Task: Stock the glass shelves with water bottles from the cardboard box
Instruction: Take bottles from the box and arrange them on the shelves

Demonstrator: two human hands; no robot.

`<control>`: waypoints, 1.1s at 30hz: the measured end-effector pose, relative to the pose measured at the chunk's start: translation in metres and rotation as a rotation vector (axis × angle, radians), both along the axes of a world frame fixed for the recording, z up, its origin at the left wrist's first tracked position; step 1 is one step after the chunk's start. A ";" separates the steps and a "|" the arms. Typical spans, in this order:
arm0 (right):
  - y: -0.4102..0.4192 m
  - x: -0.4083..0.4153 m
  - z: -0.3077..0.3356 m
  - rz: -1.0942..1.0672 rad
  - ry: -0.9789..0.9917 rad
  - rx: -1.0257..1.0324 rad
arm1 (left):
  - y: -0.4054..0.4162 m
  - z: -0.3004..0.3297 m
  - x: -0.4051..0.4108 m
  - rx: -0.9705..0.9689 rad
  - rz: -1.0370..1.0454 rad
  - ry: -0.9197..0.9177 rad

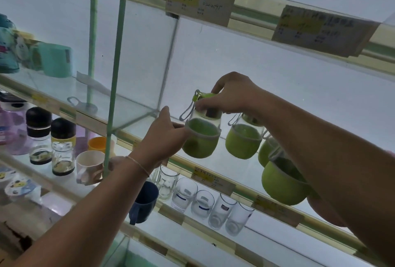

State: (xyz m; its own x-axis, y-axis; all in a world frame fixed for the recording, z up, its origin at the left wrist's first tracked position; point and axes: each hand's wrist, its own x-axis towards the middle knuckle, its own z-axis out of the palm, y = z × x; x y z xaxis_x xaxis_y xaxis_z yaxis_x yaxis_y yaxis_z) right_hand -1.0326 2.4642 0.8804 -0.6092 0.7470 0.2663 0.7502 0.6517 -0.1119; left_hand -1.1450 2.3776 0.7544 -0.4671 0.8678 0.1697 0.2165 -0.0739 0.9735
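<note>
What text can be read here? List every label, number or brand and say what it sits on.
Nothing reads clearly.
Upper shelf tag, yellow patch with handwriting: too blurred.
Second upper tag: too blurred.
Middle shelf-edge tag: too small.
Blue-banded stickers on the clear tumblers: illegible.
Green-sleeved bottle held in both hands: no visible text.

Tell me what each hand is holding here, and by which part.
Both hands hold one green-sleeved bottle. The right hand pinches its lid from above; the left hand grips the sleeved body from the side. Other green bottles stand beside it.
</note>
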 end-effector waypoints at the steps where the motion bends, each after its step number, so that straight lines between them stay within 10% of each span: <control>1: 0.001 0.004 0.001 -0.007 -0.009 -0.018 | 0.000 0.000 0.003 0.001 -0.008 0.000; 33: 0.008 0.102 0.006 -0.014 -0.062 -0.090 | 0.010 -0.009 0.090 0.040 -0.092 0.158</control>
